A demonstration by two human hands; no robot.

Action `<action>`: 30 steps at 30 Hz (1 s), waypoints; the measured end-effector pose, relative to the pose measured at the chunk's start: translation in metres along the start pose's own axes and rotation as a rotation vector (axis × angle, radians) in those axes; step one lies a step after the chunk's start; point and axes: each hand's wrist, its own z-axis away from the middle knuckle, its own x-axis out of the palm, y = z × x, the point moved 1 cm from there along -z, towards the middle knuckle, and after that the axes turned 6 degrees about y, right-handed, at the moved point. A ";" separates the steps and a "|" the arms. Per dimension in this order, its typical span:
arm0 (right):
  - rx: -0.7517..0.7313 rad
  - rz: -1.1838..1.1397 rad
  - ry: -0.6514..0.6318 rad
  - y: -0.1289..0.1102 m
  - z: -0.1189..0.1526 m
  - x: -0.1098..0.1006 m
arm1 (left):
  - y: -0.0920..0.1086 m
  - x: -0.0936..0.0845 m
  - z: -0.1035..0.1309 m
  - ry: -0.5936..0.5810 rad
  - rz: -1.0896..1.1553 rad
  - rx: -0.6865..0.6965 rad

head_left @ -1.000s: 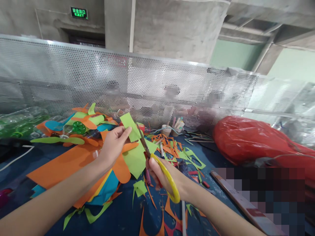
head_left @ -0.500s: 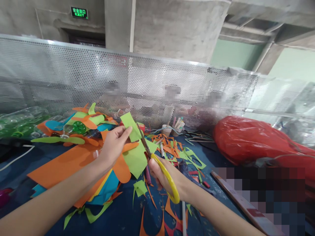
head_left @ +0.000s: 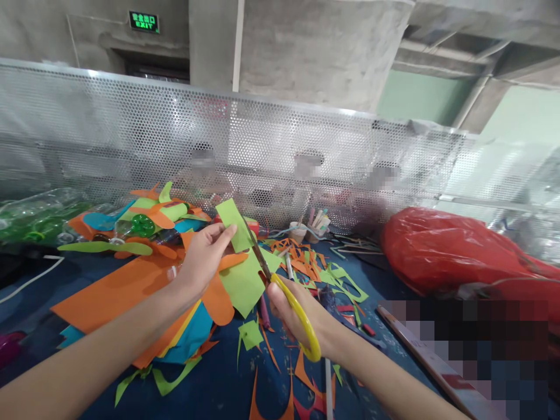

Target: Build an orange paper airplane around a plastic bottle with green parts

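Observation:
Between its thumb and fingers my left hand (head_left: 203, 254) pinches a small rectangular strip of green paper (head_left: 231, 219), held up above the table. My right hand (head_left: 297, 309) grips scissors with yellow handles (head_left: 301, 318), their dark blades pointing up and left along the strip's right edge. Whether the blades touch the paper I cannot tell. Below them lies a larger green sheet (head_left: 242, 286), next to an orange petal-shaped cutout (head_left: 221, 300). Orange sheets (head_left: 118, 286) are stacked under my left forearm, with blue paper (head_left: 190, 335) sticking out.
Plastic bottles (head_left: 44, 219) lie at the left. Paper scraps (head_left: 304, 259) litter the blue table (head_left: 227, 379). Cups with markers (head_left: 317, 224) stand by a perforated metal screen (head_left: 262, 134), with people behind it. A red plastic bag (head_left: 450, 251) and a long flat bar (head_left: 429, 361) are at the right.
The view has shifted very slightly. Both hands keep their grips, and the scissor blades look slightly closer together beside the green strip.

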 end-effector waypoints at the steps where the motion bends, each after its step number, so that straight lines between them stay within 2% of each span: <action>1: -0.001 -0.003 0.003 0.000 0.000 0.000 | 0.000 0.000 0.000 0.000 0.003 -0.001; 30: -0.029 0.049 0.058 0.000 0.000 0.001 | 0.000 0.000 0.000 0.011 0.040 -0.030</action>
